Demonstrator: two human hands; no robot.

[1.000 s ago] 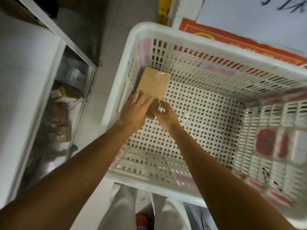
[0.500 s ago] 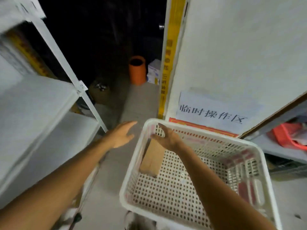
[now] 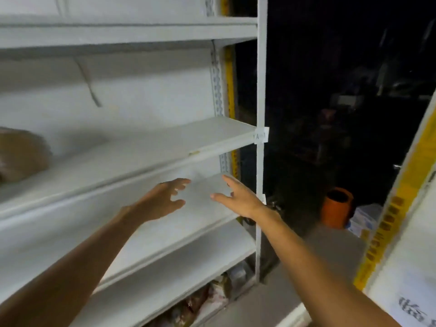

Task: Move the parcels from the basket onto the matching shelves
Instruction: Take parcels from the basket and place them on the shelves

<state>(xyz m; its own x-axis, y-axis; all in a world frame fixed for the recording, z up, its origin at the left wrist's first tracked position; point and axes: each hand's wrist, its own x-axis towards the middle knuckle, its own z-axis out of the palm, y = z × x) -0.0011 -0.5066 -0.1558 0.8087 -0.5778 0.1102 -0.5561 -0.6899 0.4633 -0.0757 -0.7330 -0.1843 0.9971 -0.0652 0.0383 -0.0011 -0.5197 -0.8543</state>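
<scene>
Brown parcel (image 3: 21,156) on middle shelf (image 3: 141,149), far left, blurred. More wrapped parcels (image 3: 203,300) on bottom level, partly hidden. Basket not in view.

Left hand (image 3: 165,199) and right hand (image 3: 238,199) out before lower shelf (image 3: 177,232), apart from each other; fingers spread wide, holding nothing.

Paper tag (image 3: 261,135) on corner post at shelf edge, text unreadable. Orange cylinder (image 3: 337,206) on floor beyond.

Judgement: hands empty at shelves, so between parcels. Next move calls for finding basket, gripping parcel, matching its label to shelf tag.
</scene>
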